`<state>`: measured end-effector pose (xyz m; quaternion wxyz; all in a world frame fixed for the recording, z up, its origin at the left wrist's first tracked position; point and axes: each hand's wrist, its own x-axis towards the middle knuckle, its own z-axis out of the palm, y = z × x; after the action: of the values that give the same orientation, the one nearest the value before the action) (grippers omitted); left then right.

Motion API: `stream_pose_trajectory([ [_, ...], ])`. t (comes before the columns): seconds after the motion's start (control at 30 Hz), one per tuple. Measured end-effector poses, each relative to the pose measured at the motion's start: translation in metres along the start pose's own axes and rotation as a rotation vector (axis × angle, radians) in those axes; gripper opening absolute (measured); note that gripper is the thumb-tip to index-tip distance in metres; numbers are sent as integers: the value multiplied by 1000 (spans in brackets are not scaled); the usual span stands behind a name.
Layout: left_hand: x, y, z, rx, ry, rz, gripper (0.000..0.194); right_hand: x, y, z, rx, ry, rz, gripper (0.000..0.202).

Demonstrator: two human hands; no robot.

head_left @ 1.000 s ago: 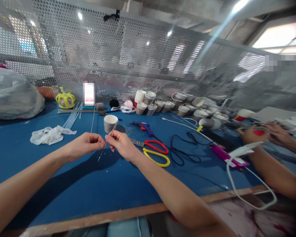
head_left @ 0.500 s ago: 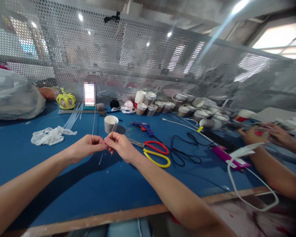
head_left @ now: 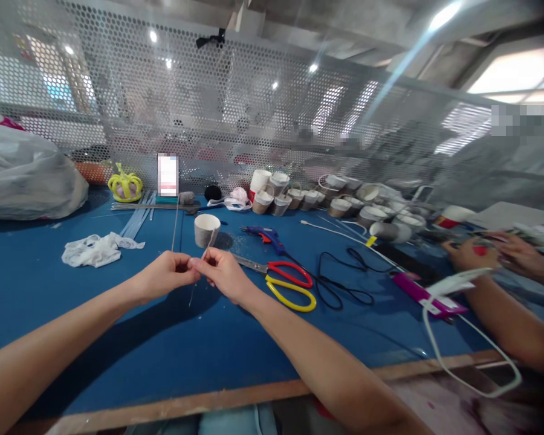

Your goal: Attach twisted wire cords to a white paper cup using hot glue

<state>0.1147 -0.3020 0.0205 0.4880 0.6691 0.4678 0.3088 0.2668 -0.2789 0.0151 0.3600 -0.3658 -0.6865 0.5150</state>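
Fingertip to fingertip, my left hand (head_left: 170, 275) and my right hand (head_left: 224, 272) are closed in a pinch above the blue table. A thin grey strip (head_left: 211, 238) sticks up from my right fingers. Grey yarn (head_left: 176, 226) runs from a small grey ball (head_left: 187, 197) down to my left hand, and a loose thread end hangs below the fingers. Just behind my hands stands a grey-wrapped paper cup (head_left: 207, 231), white inside. Scissors (head_left: 252, 264) with one red and one yellow handle lie beside my right hand. The exact grip point is hidden by my fingers.
A blue glue gun (head_left: 265, 234) with a black cord lies behind the scissors. Several small wrapped cups (head_left: 281, 204) line the back. White lace (head_left: 93, 251) lies at left near a yellow crown-like piece (head_left: 126, 184). At right, a co-worker's hands (head_left: 476, 254) work near a purple box (head_left: 428, 296).
My hands stay pinched together, with slight finger movement at the strip. The loose thread end below them has shifted. The whole view has moved slightly.
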Motion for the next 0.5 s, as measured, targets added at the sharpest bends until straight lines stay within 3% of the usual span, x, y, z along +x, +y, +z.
stream_pose_trajectory([
  [0.2,-3,6,-3,-96,-83,-47,27,2,-2,-5,196,-144,-1,30],
  [0.5,1,1,0,-36,0,32,23,2,0,-3,-88,34,-53,34],
])
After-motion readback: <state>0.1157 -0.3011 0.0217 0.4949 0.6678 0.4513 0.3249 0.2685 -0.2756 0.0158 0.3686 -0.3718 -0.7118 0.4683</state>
